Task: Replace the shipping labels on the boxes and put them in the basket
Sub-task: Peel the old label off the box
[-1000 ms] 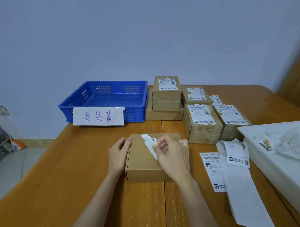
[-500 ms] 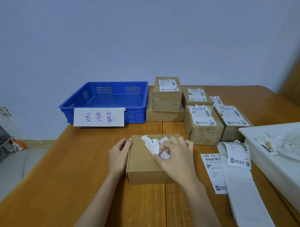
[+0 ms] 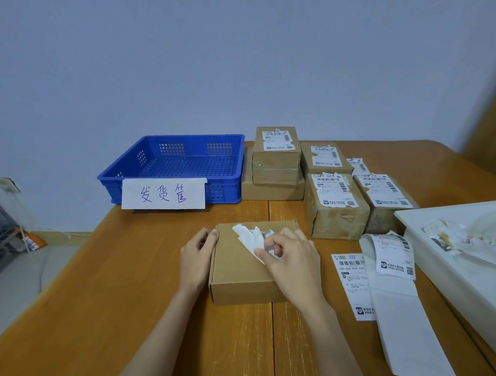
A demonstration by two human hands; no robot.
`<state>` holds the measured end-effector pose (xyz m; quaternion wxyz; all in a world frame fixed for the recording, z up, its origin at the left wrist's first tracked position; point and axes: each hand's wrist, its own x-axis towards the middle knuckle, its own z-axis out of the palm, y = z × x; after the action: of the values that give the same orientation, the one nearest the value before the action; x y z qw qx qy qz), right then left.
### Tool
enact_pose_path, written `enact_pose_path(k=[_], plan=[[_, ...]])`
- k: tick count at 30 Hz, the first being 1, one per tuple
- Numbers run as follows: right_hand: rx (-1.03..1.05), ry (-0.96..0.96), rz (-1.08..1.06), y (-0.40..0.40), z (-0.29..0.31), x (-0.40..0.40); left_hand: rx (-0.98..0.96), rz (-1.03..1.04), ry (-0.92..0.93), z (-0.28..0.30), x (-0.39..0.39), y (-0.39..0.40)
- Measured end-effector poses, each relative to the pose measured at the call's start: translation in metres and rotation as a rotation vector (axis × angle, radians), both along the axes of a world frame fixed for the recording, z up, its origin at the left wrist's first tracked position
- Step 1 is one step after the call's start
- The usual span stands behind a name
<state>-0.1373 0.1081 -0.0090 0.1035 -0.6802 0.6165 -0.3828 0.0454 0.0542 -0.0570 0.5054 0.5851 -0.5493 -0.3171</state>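
Step in hand: the old label is coming off the flat box (image 3: 244, 269) in front of the person; I judge this the peeling stage, with no new label on it yet.
Right hand (image 3: 293, 259): fingers curled, pinching the crumpled old label (image 3: 250, 237), which stands up in a white wad over the far part of the box lid. I cannot tell how much of it is stuck down under the hand.
Left hand (image 3: 197, 255): fingers loosely curled against the left edge of the box near its far corner, bracing it on the table (image 3: 104, 305); it holds nothing.
Box: lies flat at the middle of the table, near the person, well apart from the basket.
Basket (image 3: 173, 165): blue, at the far left of the table, with a handwritten paper sign on its front wall; nothing shows inside it.
Fresh labels (image 3: 354, 282): a printed one lies flat just right of the box, beside a curling strip of labels (image 3: 395, 255).
Scrap tray (image 3: 440, 265): white, at the right edge, with torn paper scraps in it.
Waiting boxes (image 3: 336, 207): a group at the far right of the basket, all wearing ragged labels.
Next move: likely pull the wad fully free while the left hand keeps the box from sliding, drop it in the tray, then take a fresh label.
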Motion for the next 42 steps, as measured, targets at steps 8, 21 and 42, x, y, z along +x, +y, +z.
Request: enact_pose_path(k=[8,21,42], plan=[[-0.016,-0.04,-0.115,-0.0012,-0.0012,0.0026,-0.001,0.003,-0.004,-0.0001,0.0004,0.0004],[0.051,0.042,-0.081,0.007,0.0023,0.0012,-0.01,0.019,-0.012,0.0029,-0.0004,0.0008],[-0.002,-0.182,-0.048,0.0042,-0.0043,-0.0043,0.001,0.02,0.002,0.0028,-0.0005,0.0022]])
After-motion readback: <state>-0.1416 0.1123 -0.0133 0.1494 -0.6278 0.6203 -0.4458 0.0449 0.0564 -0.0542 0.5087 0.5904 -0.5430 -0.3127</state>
